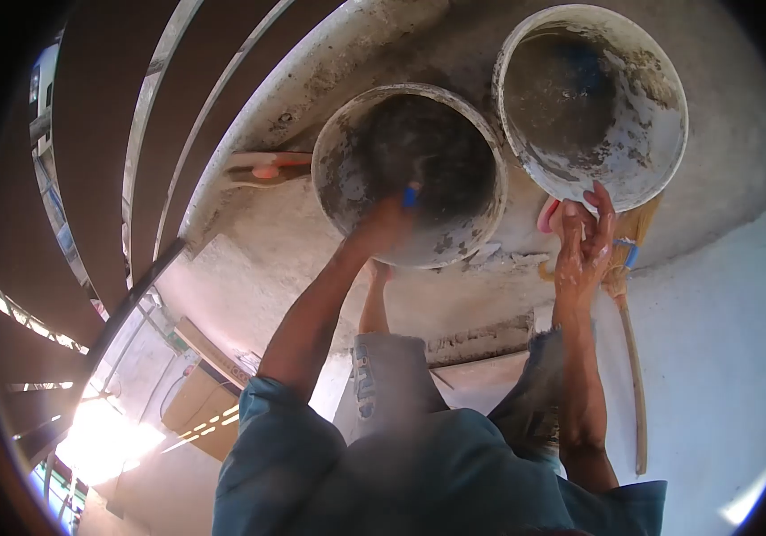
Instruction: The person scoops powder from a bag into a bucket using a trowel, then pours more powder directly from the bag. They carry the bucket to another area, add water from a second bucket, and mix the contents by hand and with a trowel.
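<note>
My left hand reaches into the left bucket, blurred by motion. It is closed around a small blue-handled tool, whose working end is lost in the dark, wet interior. My right hand, wet and spattered, is at the near edge of the right bucket. Its fingers are apart and loosely bent, with one fingertip over the rim. Murky water and pale residue show inside this second bucket. A pink object is partly hidden beside the right hand.
Right of my forearm lies a broom with a long wooden handle. Beyond the left bucket rests a reddish-handled item. Curved metal bars line the left side. My bare foot is close against the left bucket.
</note>
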A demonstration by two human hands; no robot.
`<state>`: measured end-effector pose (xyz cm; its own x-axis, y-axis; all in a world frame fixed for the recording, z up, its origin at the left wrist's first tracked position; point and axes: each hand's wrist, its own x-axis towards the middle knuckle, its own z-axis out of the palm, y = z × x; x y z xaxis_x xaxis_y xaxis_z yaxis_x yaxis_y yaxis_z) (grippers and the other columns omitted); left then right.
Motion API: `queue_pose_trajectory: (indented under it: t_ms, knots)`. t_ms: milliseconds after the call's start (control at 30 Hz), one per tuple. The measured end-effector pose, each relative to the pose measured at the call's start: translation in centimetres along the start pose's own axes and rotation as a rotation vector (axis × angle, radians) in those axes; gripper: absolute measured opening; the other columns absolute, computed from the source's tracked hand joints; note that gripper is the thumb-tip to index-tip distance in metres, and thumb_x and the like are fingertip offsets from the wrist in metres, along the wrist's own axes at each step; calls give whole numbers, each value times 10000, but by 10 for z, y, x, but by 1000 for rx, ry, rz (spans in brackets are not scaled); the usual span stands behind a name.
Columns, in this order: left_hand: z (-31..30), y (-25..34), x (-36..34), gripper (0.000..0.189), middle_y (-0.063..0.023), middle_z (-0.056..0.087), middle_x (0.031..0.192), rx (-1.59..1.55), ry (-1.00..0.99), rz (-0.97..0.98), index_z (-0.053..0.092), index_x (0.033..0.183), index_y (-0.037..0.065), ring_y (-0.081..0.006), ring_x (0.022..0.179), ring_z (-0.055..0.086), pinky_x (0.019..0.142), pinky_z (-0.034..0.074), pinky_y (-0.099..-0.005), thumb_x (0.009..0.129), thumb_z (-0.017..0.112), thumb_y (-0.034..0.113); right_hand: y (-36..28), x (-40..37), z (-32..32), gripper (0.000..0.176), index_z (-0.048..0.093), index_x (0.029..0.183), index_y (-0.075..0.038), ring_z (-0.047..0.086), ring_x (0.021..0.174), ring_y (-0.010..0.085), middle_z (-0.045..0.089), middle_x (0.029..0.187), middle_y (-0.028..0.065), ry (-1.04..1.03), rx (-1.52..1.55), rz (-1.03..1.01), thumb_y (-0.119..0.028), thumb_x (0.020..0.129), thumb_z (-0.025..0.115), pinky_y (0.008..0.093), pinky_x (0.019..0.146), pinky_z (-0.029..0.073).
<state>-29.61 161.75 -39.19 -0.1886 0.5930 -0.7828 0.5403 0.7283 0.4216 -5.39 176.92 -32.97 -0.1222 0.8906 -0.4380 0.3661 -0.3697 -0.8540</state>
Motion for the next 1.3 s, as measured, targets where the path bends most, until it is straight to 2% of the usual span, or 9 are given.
queue_pose_trajectory:
  t_ms: [167, 367, 500, 600, 700, 1000, 1167, 1233, 1300]
  knots:
    - [6, -72, 32, 248, -197, 660, 953, 708, -29, 116, 623, 1040, 55, -291, 809, 676, 580, 539, -417, 893, 526, 230, 83, -54, -4, 541, 394, 1410, -49, 553, 1033, 151, 464, 1278, 69, -159, -66, 262, -303, 964, 565, 242, 746, 473]
    - [66, -57, 100, 156, -108, 609, 797, -866, 151, -512, 624, 953, 62, -230, 626, 615, 504, 516, -386, 810, 583, 109, 53, -35, 39, 604, 330, 1467, -67, 524, 1090, 158, 389, 1396, 67, -365, 170, 497, -324, 967, 552, 257, 776, 498]
    - [113, -16, 85, 141, -101, 546, 651, -1243, 344, -377, 584, 812, 56, -257, 598, 599, 418, 462, -391, 875, 504, 153, 63, -28, 34, 507, 410, 1419, -38, 565, 1051, 169, 451, 1349, 98, -503, -201, 198, -218, 963, 540, 272, 769, 526]
    - [108, 2, 88, 148, -159, 626, 902, 117, 5, -164, 691, 835, 25, -292, 730, 678, 566, 554, -379, 825, 580, 124, 33, -2, 20, 400, 524, 1314, 0, 619, 903, 170, 578, 1174, 105, -602, -233, 247, -79, 922, 514, 259, 707, 527]
    - [101, 28, 77, 183, -173, 615, 860, 79, 152, -235, 700, 902, 16, -326, 739, 677, 623, 573, -390, 829, 575, 127, 19, 50, 0, 281, 614, 1144, 35, 655, 816, 154, 644, 947, 90, -307, 110, 332, -24, 889, 511, 232, 640, 483]
    - [36, -9, 41, 283, -125, 664, 770, 837, 219, 239, 670, 1031, 10, -247, 624, 669, 540, 559, -345, 855, 568, 207, 126, 249, 19, 961, 294, 1479, -216, 281, 1264, 572, 197, 1422, 373, -228, -1034, -573, -432, 687, 794, 600, 1039, 287]
    - [107, -72, 85, 236, -157, 617, 744, 637, 91, 489, 620, 1024, -5, -233, 624, 640, 508, 529, -370, 853, 563, 147, 203, 285, 24, 831, 400, 1401, -122, 286, 1309, 520, 334, 1381, 333, -487, -1338, -727, -315, 692, 789, 613, 1044, 296]
    - [103, -65, 93, 191, -157, 587, 690, 12, 250, 284, 614, 974, -15, -234, 602, 610, 483, 505, -387, 864, 556, 129, 218, 303, 28, 770, 435, 1361, -87, 345, 1280, 491, 413, 1339, 297, -409, -1350, -710, -260, 693, 778, 569, 1028, 338]
    - [96, 16, 76, 190, -168, 572, 661, -1215, 169, -570, 633, 915, -8, -253, 540, 567, 470, 480, -415, 887, 536, 153, 223, 296, 26, 710, 466, 1322, -60, 450, 1211, 455, 508, 1270, 256, -281, -1170, -573, -207, 693, 762, 512, 985, 401]
